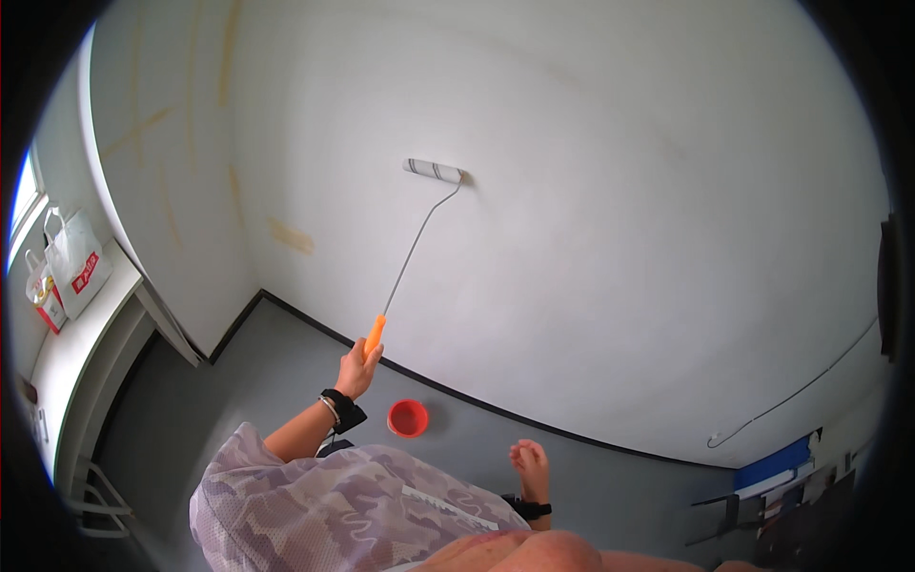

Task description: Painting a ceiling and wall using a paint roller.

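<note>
My left hand (358, 370) is wrapped round the orange handle of a paint roller (434, 171), the arm reaching out and up. A long thin metal rod runs from the handle to the pale roller sleeve, which has dark stripes and lies against the white wall (591, 248). Lower and to the right, my right hand (530, 459) hangs near my body, its fingers loosely bent and nothing visible in it. Black bands circle both wrists. On the grey floor between the hands stands a small red bucket (408, 418); its contents are hard to make out.
Yellowish streaks (290, 235) mark the walls around the left corner. A dark skirting (496, 406) follows the wall's foot. White bags (76, 250) stand on a white counter (71, 357) at left. At right, a cable (796, 396) runs along the wall above dark furniture (810, 520).
</note>
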`<state>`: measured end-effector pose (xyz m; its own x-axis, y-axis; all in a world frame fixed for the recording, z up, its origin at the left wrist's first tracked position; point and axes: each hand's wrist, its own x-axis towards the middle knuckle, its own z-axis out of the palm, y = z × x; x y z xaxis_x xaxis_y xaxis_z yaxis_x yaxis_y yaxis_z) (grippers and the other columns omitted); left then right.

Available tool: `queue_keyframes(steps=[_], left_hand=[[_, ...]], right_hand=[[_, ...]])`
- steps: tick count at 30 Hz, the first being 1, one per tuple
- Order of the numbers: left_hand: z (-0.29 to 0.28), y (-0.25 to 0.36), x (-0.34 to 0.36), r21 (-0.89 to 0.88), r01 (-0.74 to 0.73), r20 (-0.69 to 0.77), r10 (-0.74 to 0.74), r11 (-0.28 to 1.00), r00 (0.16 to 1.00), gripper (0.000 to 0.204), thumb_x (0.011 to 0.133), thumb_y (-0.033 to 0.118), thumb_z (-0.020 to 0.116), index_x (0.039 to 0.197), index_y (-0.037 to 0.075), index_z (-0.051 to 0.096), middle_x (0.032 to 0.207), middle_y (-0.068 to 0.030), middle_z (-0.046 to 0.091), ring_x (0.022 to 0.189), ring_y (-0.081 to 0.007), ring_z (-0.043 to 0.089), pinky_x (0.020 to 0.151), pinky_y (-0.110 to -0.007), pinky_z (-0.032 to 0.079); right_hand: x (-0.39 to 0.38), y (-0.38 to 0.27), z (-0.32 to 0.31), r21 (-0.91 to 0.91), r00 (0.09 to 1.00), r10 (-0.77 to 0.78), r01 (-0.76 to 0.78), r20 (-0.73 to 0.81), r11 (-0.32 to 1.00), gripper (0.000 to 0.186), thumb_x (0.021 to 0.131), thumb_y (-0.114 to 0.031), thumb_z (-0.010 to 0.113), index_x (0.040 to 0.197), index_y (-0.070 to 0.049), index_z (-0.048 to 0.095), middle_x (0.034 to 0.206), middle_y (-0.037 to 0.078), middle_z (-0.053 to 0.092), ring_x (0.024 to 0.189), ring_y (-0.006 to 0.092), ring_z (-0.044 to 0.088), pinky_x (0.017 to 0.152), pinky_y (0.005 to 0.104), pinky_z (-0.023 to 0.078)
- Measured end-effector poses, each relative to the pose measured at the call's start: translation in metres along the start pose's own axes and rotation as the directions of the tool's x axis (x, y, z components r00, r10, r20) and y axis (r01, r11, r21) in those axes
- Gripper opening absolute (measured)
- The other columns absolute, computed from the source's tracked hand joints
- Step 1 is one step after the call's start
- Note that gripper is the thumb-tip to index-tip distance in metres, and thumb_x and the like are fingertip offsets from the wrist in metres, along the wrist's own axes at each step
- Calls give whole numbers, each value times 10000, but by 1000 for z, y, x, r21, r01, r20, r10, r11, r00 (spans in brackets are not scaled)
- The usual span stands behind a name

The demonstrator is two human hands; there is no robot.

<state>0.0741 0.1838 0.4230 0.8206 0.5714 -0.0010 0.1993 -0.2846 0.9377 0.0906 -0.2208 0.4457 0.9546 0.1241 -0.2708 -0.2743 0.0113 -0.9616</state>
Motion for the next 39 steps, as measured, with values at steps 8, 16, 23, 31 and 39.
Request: queue_keyframes(steps=[8,16,23,31,39], left_hand=[[-42,101,137,-16,-292,-175,285,956,943,401,922,413,507,921,13,481,678,-196,541,630,-360,549,580,-413,427],[-125,270,209,-251,-378,-155,349,891,924,425,909,435,526,833,17,513,574,-14,484,485,-106,474,462,-270,409],[-126,147,165,60,-273,-168,279,960,945,466,919,460,486,878,-3,510,593,-120,486,549,-238,482,547,-380,392],[-99,-37,31,131,-23,-149,42,991,988,428,901,434,540,805,17,520,544,-47,456,499,-122,453,483,-316,376],[-111,31,106,29,-87,-115,90,996,989,440,913,440,505,942,4,554,643,-165,533,612,-312,548,593,-395,426]], right_hand=[[-24,-7,10,77,981,-4,19,-192,997,151,908,-127,495,1032,-80,568,902,34,608,803,129,584,727,246,479],[-24,-39,28,-19,979,-114,112,-168,994,135,917,-124,499,1015,-59,565,888,42,604,786,124,584,723,241,481],[-15,-52,58,-49,989,-130,127,-69,991,139,910,-109,493,1013,-53,568,892,51,610,778,124,581,725,250,484],[4,-57,85,-99,982,-187,190,39,977,124,902,-92,495,987,-38,567,882,56,614,776,120,579,693,235,461],[-1,-75,124,-164,982,-184,190,49,968,132,903,-92,494,996,-37,569,882,50,614,774,119,578,715,236,464]])
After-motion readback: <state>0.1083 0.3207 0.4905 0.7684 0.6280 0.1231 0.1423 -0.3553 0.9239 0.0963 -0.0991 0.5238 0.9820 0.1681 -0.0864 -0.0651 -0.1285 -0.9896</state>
